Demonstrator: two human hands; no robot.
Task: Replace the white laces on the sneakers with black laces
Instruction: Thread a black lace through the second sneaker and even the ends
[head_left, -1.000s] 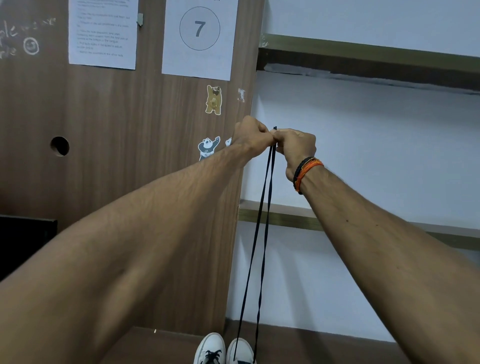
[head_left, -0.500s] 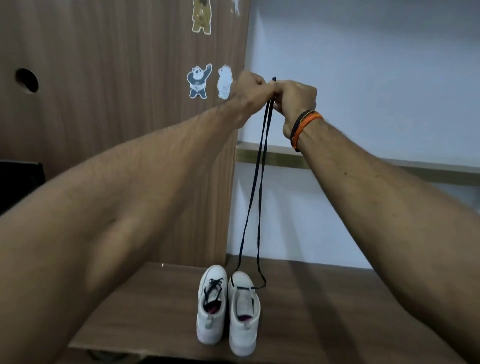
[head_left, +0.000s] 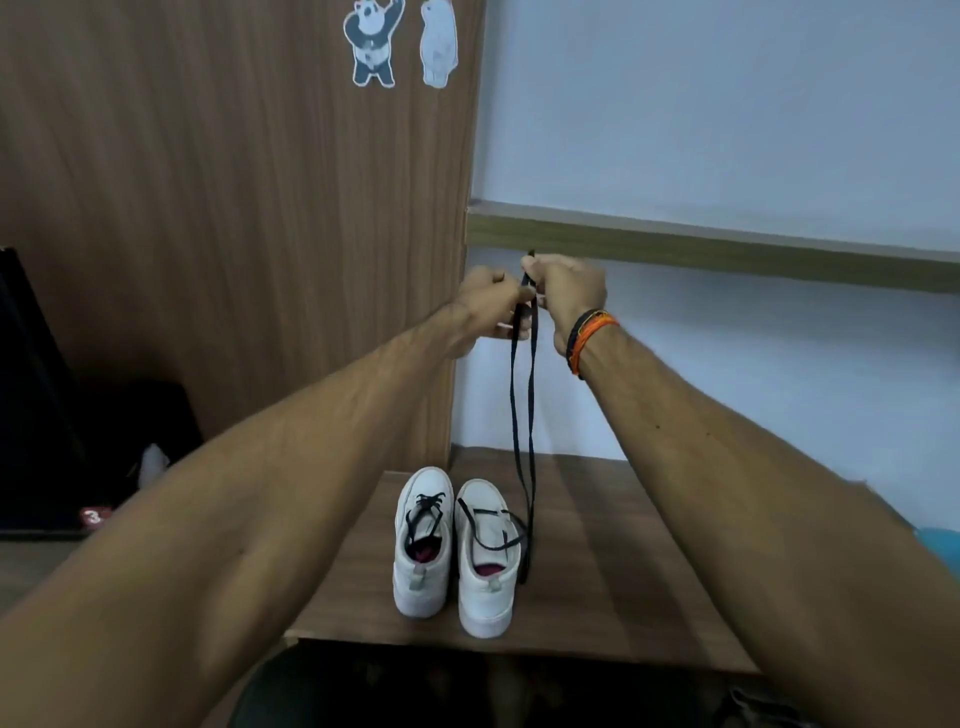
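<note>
While raised, hands (head_left: 530, 299) pinching black lace (head_left: 522, 395)

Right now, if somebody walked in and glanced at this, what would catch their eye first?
Probably the two hands raised at centre, the left hand and right hand pinching the ends of a black lace that hangs in two strands. It runs down to the right sneaker, barely threaded, beside the left sneaker, already laced black, on the wooden table. Next, the bear stickers up on the wood panel.

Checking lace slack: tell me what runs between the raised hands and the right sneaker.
Head view: two strands of black lace hang from the hands to the right sneaker.
</note>
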